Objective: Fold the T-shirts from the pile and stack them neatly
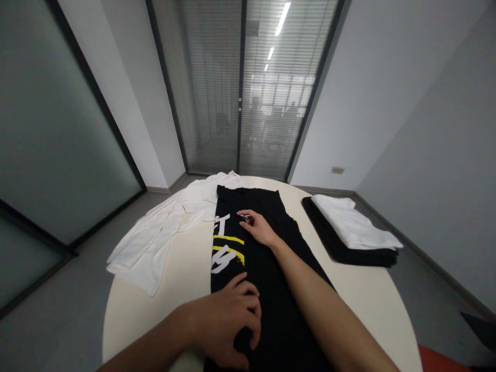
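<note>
A black garment (267, 289) with white and yellow print lies folded lengthwise down the middle of a round cream table (182, 268). My left hand (232, 323) rests on its near end, fingers curled and pinching a fold of the cloth. My right hand (258, 226) reaches farther out and lies on the garment near the print, fingers bent and pressing the fabric.
A loose white garment (163, 232) hangs over the table's far left edge. At the far right sits a stack of folded clothes (351, 230), white on top of black. Glass partitions and a blinded glass door stand behind the table. Something orange (442, 361) shows at the lower right.
</note>
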`<state>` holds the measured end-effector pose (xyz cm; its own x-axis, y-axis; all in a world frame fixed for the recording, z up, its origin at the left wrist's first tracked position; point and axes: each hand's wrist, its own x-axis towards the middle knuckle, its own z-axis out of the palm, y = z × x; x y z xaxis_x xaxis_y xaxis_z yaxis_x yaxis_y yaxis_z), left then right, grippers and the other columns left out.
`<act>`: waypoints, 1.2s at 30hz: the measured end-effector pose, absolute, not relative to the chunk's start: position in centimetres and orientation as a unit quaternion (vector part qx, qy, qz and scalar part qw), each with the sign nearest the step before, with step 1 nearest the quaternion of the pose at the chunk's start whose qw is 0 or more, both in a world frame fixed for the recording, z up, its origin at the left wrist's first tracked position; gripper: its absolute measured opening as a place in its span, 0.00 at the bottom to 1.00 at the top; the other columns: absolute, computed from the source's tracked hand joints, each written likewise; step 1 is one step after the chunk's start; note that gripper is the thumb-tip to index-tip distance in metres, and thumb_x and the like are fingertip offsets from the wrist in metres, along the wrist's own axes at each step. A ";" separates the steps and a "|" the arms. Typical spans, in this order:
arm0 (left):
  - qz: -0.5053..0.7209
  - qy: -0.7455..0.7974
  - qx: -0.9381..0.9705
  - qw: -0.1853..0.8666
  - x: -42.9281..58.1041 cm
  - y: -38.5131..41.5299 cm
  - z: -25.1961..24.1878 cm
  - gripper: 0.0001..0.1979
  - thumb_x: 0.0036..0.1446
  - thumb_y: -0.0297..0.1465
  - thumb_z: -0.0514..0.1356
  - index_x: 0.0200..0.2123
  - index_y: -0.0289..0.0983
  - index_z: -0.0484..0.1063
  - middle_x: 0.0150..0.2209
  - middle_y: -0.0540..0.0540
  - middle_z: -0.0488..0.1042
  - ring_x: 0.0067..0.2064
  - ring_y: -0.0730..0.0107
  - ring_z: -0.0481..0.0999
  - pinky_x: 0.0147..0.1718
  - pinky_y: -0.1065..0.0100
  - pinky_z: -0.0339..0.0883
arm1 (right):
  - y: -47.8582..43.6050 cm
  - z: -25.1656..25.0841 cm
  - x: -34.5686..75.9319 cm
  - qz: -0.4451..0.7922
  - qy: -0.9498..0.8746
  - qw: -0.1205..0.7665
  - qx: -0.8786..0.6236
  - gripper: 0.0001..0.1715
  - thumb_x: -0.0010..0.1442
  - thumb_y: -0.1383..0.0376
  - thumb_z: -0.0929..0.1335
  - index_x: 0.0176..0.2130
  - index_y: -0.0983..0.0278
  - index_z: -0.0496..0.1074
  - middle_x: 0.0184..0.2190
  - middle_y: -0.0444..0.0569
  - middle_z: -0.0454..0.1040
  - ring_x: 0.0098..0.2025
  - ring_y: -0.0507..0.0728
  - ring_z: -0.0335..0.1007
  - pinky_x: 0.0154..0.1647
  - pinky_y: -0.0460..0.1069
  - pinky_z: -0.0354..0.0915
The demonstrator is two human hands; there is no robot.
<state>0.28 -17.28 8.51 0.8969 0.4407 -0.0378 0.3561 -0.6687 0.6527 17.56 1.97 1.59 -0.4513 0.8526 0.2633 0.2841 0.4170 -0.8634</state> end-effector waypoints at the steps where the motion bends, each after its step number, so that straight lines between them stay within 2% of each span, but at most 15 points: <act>1: 0.061 0.209 0.906 0.363 0.4 -17.2 8.5 0.09 0.52 0.37 0.71 0.34 0.42 0.76 0.43 0.50 0.77 0.62 0.55 0.66 0.69 0.39 0.33 | 2.0 1.5 17.6 0.385 -0.760 0.370 -0.370 0.20 0.60 0.63 0.69 0.52 0.62 0.74 0.38 0.45 0.73 0.30 0.50 0.60 0.37 0.49 0.62; 4: 0.080 0.173 0.886 0.423 0.5 -17.0 8.3 0.06 0.59 0.37 0.67 0.35 0.42 0.75 0.38 0.51 0.79 0.53 0.65 0.76 0.69 0.46 0.42 | 2.0 1.4 17.6 0.376 -0.766 0.385 -0.352 0.17 0.60 0.64 0.69 0.50 0.62 0.75 0.52 0.50 0.74 0.32 0.50 0.62 0.40 0.49 0.64; 7: 0.106 0.146 0.887 0.425 0.9 -17.1 7.8 0.06 0.60 0.37 0.67 0.36 0.42 0.75 0.38 0.52 0.80 0.47 0.69 0.78 0.67 0.53 0.47 | 2.1 1.3 17.5 0.367 -0.762 0.400 -0.353 0.16 0.59 0.66 0.67 0.48 0.62 0.75 0.54 0.51 0.73 0.33 0.50 0.64 0.41 0.49 0.65; 12: 0.077 0.113 0.926 0.352 2.3 -17.9 6.4 0.04 0.62 0.33 0.65 0.40 0.42 0.76 0.39 0.51 0.81 0.52 0.65 0.74 0.68 0.52 0.45 | 2.3 1.0 17.3 0.340 -0.760 0.411 -0.371 0.15 0.58 0.68 0.66 0.45 0.62 0.76 0.51 0.50 0.74 0.38 0.51 0.68 0.44 0.50 0.65; 16: 0.107 0.113 0.924 0.348 3.1 -18.1 5.9 0.06 0.66 0.37 0.59 0.41 0.44 0.76 0.41 0.52 0.81 0.56 0.65 0.72 0.69 0.55 0.43 | 2.2 1.0 17.3 0.319 -0.768 0.407 -0.379 0.13 0.60 0.68 0.65 0.43 0.62 0.77 0.50 0.50 0.74 0.43 0.53 0.69 0.47 0.51 0.65; 20: 0.095 0.112 0.912 0.383 3.0 -17.7 5.5 0.06 0.65 0.37 0.60 0.39 0.45 0.77 0.42 0.50 0.81 0.58 0.62 0.71 0.68 0.53 0.46 | 2.1 1.1 17.6 0.309 -0.787 0.367 -0.388 0.14 0.59 0.68 0.67 0.44 0.61 0.77 0.44 0.48 0.74 0.39 0.53 0.67 0.45 0.51 0.65; 24: 0.096 0.106 0.899 0.413 2.8 -17.4 5.6 0.07 0.64 0.36 0.61 0.41 0.45 0.78 0.44 0.50 0.81 0.59 0.62 0.71 0.67 0.56 0.49 | 2.2 1.2 17.7 0.309 -0.779 0.370 -0.400 0.17 0.56 0.71 0.68 0.46 0.61 0.76 0.42 0.47 0.73 0.36 0.52 0.65 0.43 0.50 0.65; 26: 0.101 0.114 0.901 0.407 2.7 -17.4 5.8 0.12 0.61 0.37 0.63 0.48 0.45 0.77 0.54 0.48 0.77 0.64 0.58 0.66 0.69 0.53 0.46 | 2.1 1.2 17.7 0.302 -0.786 0.363 -0.398 0.19 0.55 0.72 0.68 0.47 0.61 0.76 0.44 0.48 0.72 0.36 0.52 0.66 0.43 0.50 0.66; 28: 0.092 0.128 0.904 0.397 2.7 -17.5 5.9 0.22 0.58 0.36 0.64 0.57 0.46 0.73 0.65 0.46 0.66 0.69 0.52 0.58 0.70 0.46 0.40 | 2.0 1.1 17.6 0.292 -0.801 0.348 -0.390 0.19 0.56 0.73 0.68 0.47 0.61 0.77 0.47 0.49 0.72 0.40 0.53 0.69 0.46 0.50 0.66; 31: 0.074 0.124 0.912 0.383 2.8 -17.7 5.7 0.29 0.56 0.29 0.64 0.62 0.48 0.69 0.72 0.48 0.55 0.73 0.48 0.49 0.69 0.42 0.37 | 1.7 1.2 17.4 0.271 -0.822 0.319 -0.385 0.18 0.59 0.73 0.67 0.47 0.60 0.78 0.53 0.51 0.71 0.52 0.56 0.70 0.55 0.53 0.65; 34: 0.098 0.090 0.920 0.368 2.7 -17.6 5.6 0.24 0.55 0.28 0.65 0.57 0.44 0.74 0.70 0.46 0.58 0.72 0.49 0.52 0.69 0.47 0.44 | 1.5 1.2 17.3 0.267 -0.825 0.312 -0.387 0.18 0.62 0.69 0.67 0.51 0.59 0.76 0.55 0.52 0.72 0.57 0.58 0.69 0.60 0.56 0.63; 36: 0.142 0.093 0.916 0.364 2.5 -17.3 5.8 0.20 0.55 0.32 0.67 0.52 0.41 0.76 0.65 0.44 0.67 0.67 0.53 0.63 0.66 0.55 0.54 | 1.9 1.2 17.1 0.283 -0.806 0.329 -0.402 0.21 0.64 0.65 0.68 0.56 0.59 0.72 0.56 0.52 0.73 0.57 0.57 0.69 0.61 0.56 0.63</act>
<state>2.50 -17.29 5.79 0.9423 0.2743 0.1920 0.0678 -0.7177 0.6930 17.12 1.87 1.23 -0.4600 0.8351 0.3017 0.4624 0.5154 -0.7215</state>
